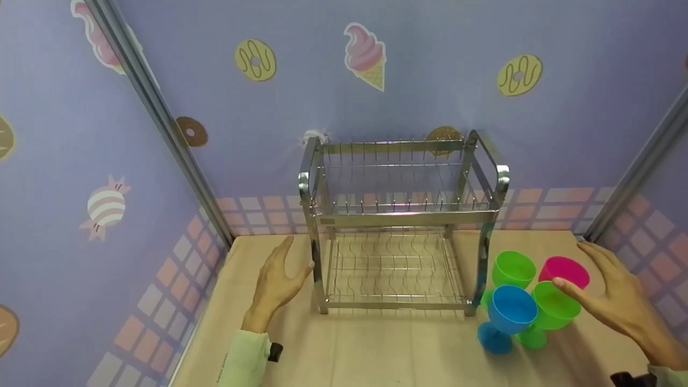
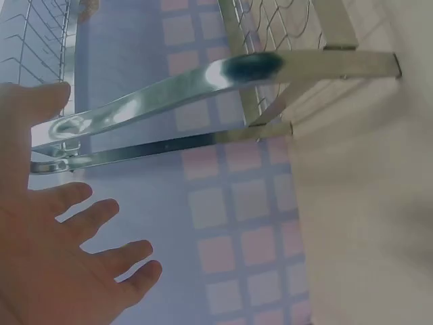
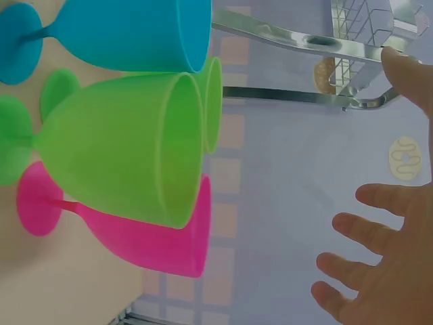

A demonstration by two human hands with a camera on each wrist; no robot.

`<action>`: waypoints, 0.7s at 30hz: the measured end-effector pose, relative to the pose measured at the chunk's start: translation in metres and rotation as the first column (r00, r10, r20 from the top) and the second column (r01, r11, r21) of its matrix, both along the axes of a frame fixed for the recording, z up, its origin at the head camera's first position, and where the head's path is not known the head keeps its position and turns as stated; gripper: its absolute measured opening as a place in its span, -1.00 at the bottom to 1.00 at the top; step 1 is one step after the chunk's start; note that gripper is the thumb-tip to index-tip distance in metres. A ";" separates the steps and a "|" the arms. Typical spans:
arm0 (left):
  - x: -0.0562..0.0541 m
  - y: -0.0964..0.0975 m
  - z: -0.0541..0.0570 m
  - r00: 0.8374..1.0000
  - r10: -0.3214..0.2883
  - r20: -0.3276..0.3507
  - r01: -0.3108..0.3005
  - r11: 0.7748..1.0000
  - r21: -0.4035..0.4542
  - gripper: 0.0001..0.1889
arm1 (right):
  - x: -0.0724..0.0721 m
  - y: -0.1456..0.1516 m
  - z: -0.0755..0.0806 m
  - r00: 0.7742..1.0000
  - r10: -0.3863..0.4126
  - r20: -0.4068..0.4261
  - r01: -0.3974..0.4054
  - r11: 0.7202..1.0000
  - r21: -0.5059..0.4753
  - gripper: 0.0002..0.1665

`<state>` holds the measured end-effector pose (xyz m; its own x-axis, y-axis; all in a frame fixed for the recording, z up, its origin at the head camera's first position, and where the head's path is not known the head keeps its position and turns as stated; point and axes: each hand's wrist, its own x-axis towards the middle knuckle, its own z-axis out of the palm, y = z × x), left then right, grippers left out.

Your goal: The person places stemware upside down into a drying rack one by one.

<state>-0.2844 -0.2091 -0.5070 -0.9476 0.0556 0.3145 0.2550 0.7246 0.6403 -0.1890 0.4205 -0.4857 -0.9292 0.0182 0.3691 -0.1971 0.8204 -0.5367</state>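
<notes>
A two-tier metal dish rack (image 1: 406, 219) stands on the table between my hands. My left hand (image 1: 278, 282) is held beside its left front leg, fingers spread and nothing in the palm. At the right, several plastic goblets stand upright in a cluster: a blue goblet (image 1: 513, 310) in front, a green goblet (image 1: 556, 306) beside it, a second green goblet (image 1: 514, 269) behind and a pink goblet (image 1: 564, 271) at the back right. My right hand (image 1: 618, 295) hovers at the right of the goblets with fingers extended, its thumb overlapping the nearer green one in the head view.
The pale wooden table (image 1: 376, 349) is bounded by a patterned back wall (image 1: 430, 64) and side walls, with metal corner posts (image 1: 161, 118) left and right. The rack's upper tier (image 1: 403, 215) has upright wire dividers; its lower tier (image 1: 395, 269) has wavy wires.
</notes>
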 end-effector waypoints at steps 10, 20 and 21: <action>-0.011 0.021 -0.034 0.991 -0.128 -0.035 0.133 0.949 0.285 -0.33 | 0.030 0.005 -0.038 0.995 -0.093 -0.047 0.085 0.986 -0.141 0.15; -0.019 0.041 -0.057 0.972 0.013 -0.234 0.070 0.936 0.344 -0.45 | 0.047 -0.004 -0.079 0.989 -0.151 -0.007 0.144 0.954 -0.263 0.29; -0.020 0.042 -0.057 0.971 0.021 -0.240 0.064 0.937 0.343 -0.46 | 0.048 -0.005 -0.083 0.988 -0.154 0.007 0.150 0.949 -0.279 0.29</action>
<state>-0.3039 -0.1667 -0.5638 -0.8433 -0.0773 0.5318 0.4425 0.4616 0.7688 -0.1410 0.4158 -0.5685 -0.9018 0.2626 0.3433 -0.0916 0.6601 -0.7456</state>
